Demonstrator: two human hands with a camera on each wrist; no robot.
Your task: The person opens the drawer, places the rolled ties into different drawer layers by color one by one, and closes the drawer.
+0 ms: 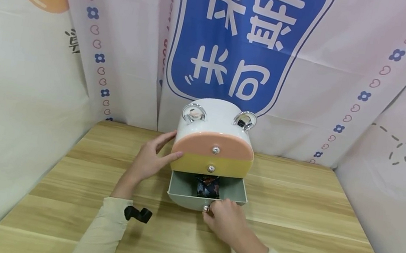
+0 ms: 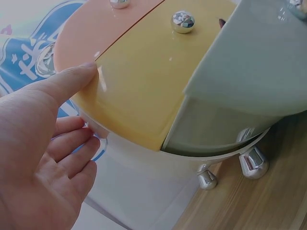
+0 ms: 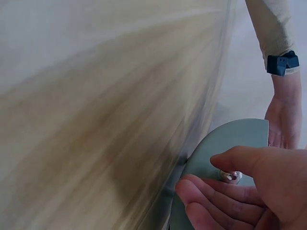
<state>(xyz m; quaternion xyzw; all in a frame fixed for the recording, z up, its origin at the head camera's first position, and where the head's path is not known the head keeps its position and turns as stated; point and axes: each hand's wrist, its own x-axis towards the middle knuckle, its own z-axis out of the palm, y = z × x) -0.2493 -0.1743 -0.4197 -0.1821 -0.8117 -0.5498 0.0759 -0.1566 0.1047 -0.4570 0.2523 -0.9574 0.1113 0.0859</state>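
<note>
A small white drawer cabinet (image 1: 217, 113) stands at the back of the wooden table (image 1: 312, 213). Its peach top drawer (image 1: 200, 143) and yellow middle drawer (image 1: 193, 166) are closed. The grey-green bottom drawer (image 1: 179, 188) is pulled out, with a dark patterned item (image 1: 208, 187) inside. My right hand (image 1: 225, 224) pinches the drawer's silver knob (image 1: 206, 208); the right wrist view shows the knob (image 3: 231, 176) between thumb and fingers (image 3: 211, 191). My left hand (image 1: 148, 160) rests flat on the cabinet's left side. Its thumb (image 2: 72, 79) lies at the edge of the yellow drawer (image 2: 144, 81).
Printed cloth backdrops (image 1: 11, 115) close in the table at the back and on both sides. The cabinet stands on small shiny metal feet (image 2: 252, 163) and has two chrome rings (image 1: 194, 113) on top. Bare wood lies left, right and in front.
</note>
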